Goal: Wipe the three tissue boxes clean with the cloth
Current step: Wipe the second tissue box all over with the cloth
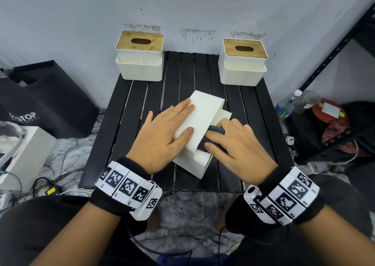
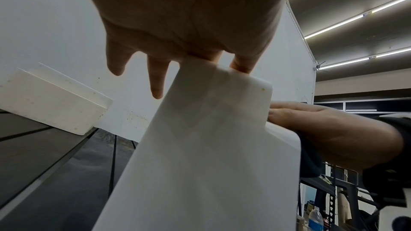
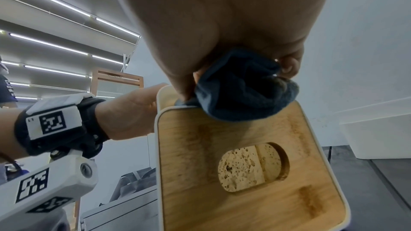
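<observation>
Tissue box [image 1: 200, 119] unlabelled | black bag [image 1: 46, 103] reads "STOP"

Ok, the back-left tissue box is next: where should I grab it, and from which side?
Judging by its pose, take the back-left tissue box from above, across its plain left and right walls. It stands upright, the front carries a protruding tray, and the wall sits right behind it.

Cloth [image 1: 215, 132] mostly hidden under right hand [image 1: 237, 144] (head view)

A black bag [image 1: 46, 95] on the floor reads "STOP".
</observation>
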